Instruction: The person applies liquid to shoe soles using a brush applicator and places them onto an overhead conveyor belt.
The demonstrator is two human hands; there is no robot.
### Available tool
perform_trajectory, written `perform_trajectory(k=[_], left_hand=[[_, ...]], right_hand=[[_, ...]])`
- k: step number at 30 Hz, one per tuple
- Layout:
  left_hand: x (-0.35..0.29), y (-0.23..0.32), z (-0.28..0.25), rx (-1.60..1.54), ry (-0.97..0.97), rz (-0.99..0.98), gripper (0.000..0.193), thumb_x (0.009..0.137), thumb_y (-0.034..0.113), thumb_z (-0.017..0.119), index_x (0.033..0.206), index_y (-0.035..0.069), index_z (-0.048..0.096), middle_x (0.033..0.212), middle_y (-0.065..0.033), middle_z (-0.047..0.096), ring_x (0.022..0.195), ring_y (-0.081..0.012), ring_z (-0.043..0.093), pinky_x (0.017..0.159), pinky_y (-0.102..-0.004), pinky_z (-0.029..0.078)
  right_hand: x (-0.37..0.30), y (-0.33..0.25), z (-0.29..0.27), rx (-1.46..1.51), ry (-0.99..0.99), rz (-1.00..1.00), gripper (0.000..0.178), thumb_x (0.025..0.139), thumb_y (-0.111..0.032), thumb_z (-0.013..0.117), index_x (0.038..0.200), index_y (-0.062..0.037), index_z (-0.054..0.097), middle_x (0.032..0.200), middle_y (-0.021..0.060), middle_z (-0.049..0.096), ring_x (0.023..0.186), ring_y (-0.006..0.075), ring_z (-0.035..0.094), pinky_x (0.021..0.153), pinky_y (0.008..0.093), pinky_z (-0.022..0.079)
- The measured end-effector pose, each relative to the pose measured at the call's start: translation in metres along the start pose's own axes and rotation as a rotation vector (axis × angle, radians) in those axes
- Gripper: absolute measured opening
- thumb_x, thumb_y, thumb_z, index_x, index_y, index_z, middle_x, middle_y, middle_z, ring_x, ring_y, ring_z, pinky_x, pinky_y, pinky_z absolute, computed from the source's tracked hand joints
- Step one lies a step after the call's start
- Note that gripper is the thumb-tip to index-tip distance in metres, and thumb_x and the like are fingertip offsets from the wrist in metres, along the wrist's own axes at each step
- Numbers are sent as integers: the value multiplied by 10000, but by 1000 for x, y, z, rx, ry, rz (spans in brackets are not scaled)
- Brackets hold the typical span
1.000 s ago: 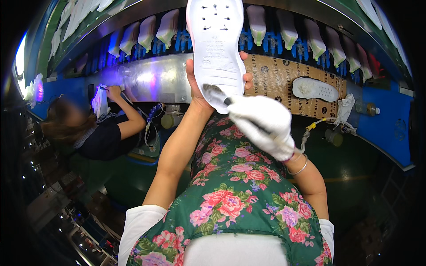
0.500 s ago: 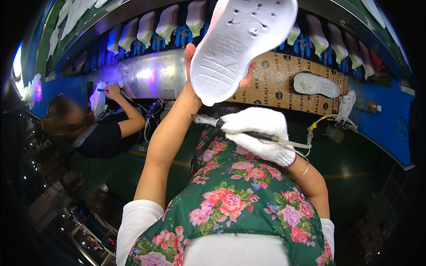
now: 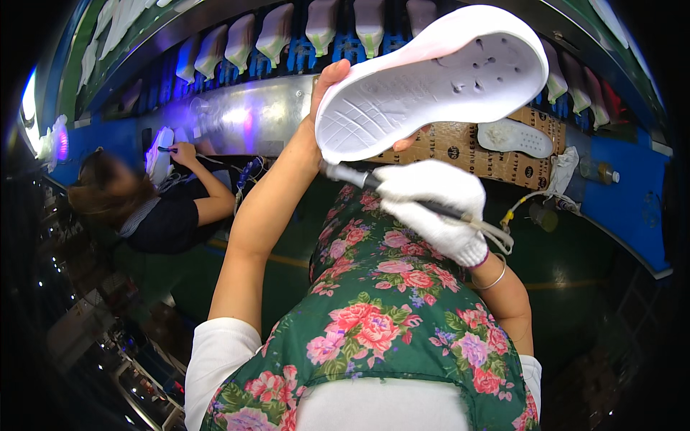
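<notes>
My left hand (image 3: 321,100) holds a white shoe sole (image 3: 417,93) up, its fingers wrapped round the heel end. The sole's hollow inner face is turned toward me, with small holes at the toe end, and it slants up to the right. My right hand (image 3: 435,208), in a white knitted glove, grips a brush (image 3: 359,178) with a dark handle. A pale tube (image 3: 501,238) trails from the handle's rear. The bristles, blurred, are at the rim of the sole's heel; whether they touch it, I cannot tell.
Behind lies a second white sole (image 3: 514,138) on printed cardboard (image 3: 447,149) over a metal bench (image 3: 251,118). Shoe uppers on lasts (image 3: 274,36) line the far side. A cloth (image 3: 563,171) and clear bottle (image 3: 598,172) are at right. At left a co-worker (image 3: 169,215) handles another sole.
The sole has tilted over to the right, from nearly upright to slanting. My gloved hand has moved slightly right, and the brush tip now meets the heel's edge in view.
</notes>
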State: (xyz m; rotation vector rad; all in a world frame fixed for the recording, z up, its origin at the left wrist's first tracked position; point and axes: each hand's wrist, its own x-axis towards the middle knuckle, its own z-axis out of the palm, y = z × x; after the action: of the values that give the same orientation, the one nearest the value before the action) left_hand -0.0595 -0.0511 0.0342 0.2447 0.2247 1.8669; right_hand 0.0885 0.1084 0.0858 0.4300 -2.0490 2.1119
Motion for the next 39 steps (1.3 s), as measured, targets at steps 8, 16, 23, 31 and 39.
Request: perform_trajectory(k=[8, 16, 23, 31, 39], left_hand=[[2, 1, 1, -36, 8, 30, 1023, 723, 722, 652, 1468, 52, 441, 1246, -322, 538, 920, -397, 606, 689, -412, 520], [-2, 1, -7, -36, 103, 37, 1019, 763, 746, 593, 1481, 47, 406, 1275, -295, 499, 915, -403, 581, 717, -463, 537], [-10, -42, 5, -134, 330, 135, 848, 933, 667, 382, 1487, 26, 381, 1266, -291, 576, 962, -440, 661, 848, -555, 565], [11, -33, 6, 7, 372, 144, 987, 876, 756, 451, 1522, 20, 332, 1303, -312, 549, 1081, -433, 643, 876, -567, 564], [97, 19, 44, 215, -265, 107, 1136, 739, 687, 738, 1537, 27, 271, 1407, -305, 430, 1005, -447, 624, 700, -517, 604]], right_hand=[[-1, 3, 6, -76, -14, 16, 203, 793, -35, 775, 993, -56, 753, 971, 125, 744, 859, 250, 725, 785, 345, 571], [-2, 0, -2, 52, 28, 173, 197, 819, -4, 760, 1015, -21, 754, 981, 115, 743, 894, 199, 716, 811, 307, 562], [29, 1, -57, -688, 260, -260, 221, 787, 20, 750, 1000, -38, 745, 936, 129, 733, 808, 275, 712, 751, 345, 571], [-3, -18, -52, -31, 222, 47, 242, 786, 4, 767, 1027, 15, 744, 937, 125, 742, 865, 206, 717, 751, 311, 558], [-83, -9, -79, 377, 892, 313, 225, 827, 78, 683, 1050, 66, 715, 896, 125, 733, 643, 119, 638, 558, 211, 482]])
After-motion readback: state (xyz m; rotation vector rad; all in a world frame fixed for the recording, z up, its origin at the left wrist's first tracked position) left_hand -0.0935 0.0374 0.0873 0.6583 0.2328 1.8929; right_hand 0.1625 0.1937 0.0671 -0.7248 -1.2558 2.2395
